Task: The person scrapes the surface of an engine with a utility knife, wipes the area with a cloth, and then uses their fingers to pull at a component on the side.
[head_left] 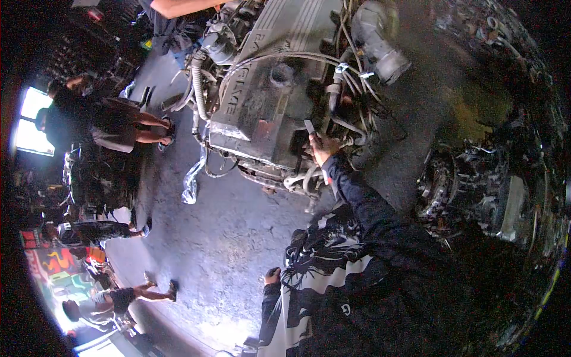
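Note:
My right hand [324, 149] reaches out to the near right corner of a large, grimy engine [256, 113]. Its fingers are closed around a flat tool with a pale, straight blade [308, 126], which points up toward the engine's cover. Raised lettering and a round filler opening [281, 75] mark that cover. Hoses and a metal pipe [336, 98] run close beside the hand. Low in front of my body, my left hand [272, 276] is curled closed, away from the engine; what it holds, if anything, is hidden.
A wide duct [380, 47] juts from the engine's far right. Greasy machinery [458, 184] stands at the right. A clear plastic strip [191, 181] lies on the floor [220, 244]. Several people are at the left; another person's forearm [184, 6] reaches in at the top.

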### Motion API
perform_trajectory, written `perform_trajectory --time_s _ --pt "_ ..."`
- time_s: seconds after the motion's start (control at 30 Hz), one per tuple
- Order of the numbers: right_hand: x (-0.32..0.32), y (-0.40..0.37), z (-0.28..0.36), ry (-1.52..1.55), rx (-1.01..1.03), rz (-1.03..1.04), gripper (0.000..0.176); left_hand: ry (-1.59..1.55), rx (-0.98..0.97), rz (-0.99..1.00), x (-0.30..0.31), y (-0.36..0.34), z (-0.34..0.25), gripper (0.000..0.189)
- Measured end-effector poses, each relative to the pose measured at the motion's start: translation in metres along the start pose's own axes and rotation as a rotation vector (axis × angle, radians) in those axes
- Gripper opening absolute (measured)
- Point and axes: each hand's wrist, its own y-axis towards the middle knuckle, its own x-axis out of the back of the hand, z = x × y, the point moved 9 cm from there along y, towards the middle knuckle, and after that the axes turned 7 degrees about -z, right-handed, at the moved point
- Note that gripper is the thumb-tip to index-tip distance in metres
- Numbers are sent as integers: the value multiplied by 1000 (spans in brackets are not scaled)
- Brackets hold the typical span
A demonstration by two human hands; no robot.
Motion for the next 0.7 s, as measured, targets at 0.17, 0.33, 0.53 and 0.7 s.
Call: perform_trajectory --time_s 0.17,0.33,0.53,0.7 --pt "9 34 -46 -44 -141 9 29 33 33 -34 -4 -5 -13 27" --pt "4 5 -1 107 -23 -32 30 186 -30 -34 -5 1 -9 28" --pt "1 10 -3 168 110 -33 23 7 76 -8 -14 -8 -36 25" --pt "-2 16 -5 -32 246 -27 25 28 -99 26 -21 12 6 26"
